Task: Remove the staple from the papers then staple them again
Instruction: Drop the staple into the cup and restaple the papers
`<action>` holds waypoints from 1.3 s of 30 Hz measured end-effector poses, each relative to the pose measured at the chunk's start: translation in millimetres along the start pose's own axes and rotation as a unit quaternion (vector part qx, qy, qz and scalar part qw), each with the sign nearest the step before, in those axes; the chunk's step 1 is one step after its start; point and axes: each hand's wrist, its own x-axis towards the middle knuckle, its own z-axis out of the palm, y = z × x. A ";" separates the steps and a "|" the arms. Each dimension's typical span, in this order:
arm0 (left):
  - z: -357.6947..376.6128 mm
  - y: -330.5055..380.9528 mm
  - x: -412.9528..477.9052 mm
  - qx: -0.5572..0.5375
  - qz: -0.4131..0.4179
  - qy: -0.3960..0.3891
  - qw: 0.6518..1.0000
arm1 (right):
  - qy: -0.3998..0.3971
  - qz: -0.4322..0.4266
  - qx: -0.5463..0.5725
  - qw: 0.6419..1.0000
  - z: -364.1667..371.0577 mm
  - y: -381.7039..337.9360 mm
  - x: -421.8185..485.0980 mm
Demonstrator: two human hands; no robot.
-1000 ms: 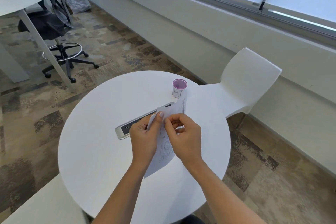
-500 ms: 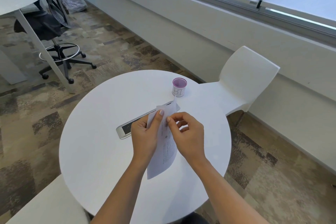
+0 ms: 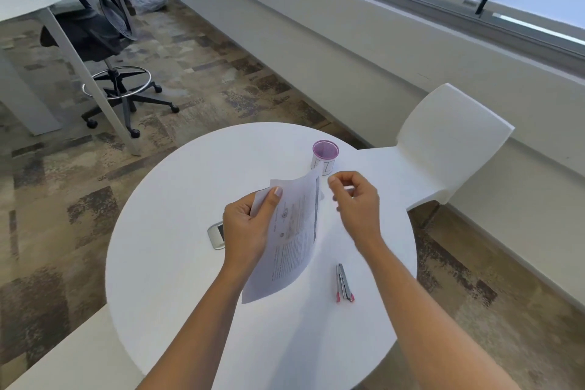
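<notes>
My right grip (image 3: 351, 196) is pinched shut beside the cup (image 3: 325, 157); whether the pulled staple sits in it I cannot tell, too small. If so, it could drop unseen on the white worktop (image 3: 177, 263). My left grip (image 3: 245, 225) clamps the papers (image 3: 289, 237) by 1 edge; now likely unbound, they could slide out of line before I reach the stapler (image 3: 344, 283).

Both forearms enter bare from the bottom edge; no sleeve, watch or bracelet in view. Left hand (image 3: 245, 226) and right hand (image 3: 356, 199): ungloved, no rings seen. Left thumbnail short with a pale, glossy finish.
</notes>
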 end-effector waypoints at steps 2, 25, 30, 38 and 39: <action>3.6 -1.2 14.6 0.011 0.002 0.002 1.000 | 0.005 0.005 -0.026 1.000 0.1 9.9 37.8; 37.0 -26.2 131.6 0.048 -0.041 0.076 0.995 | -0.055 0.095 -0.265 0.958 49.9 118.4 295.3; 35.9 -31.1 134.6 0.043 -0.042 0.081 0.995 | -0.060 0.107 -0.250 0.960 57.1 121.3 313.7; 33.4 -35.8 131.5 0.029 -0.064 0.087 0.994 | -0.072 0.112 -0.210 0.969 51.4 113.6 308.4; 32.8 -34.7 129.5 0.028 -0.064 0.085 0.994 | -0.073 0.107 -0.207 0.970 49.1 109.4 304.3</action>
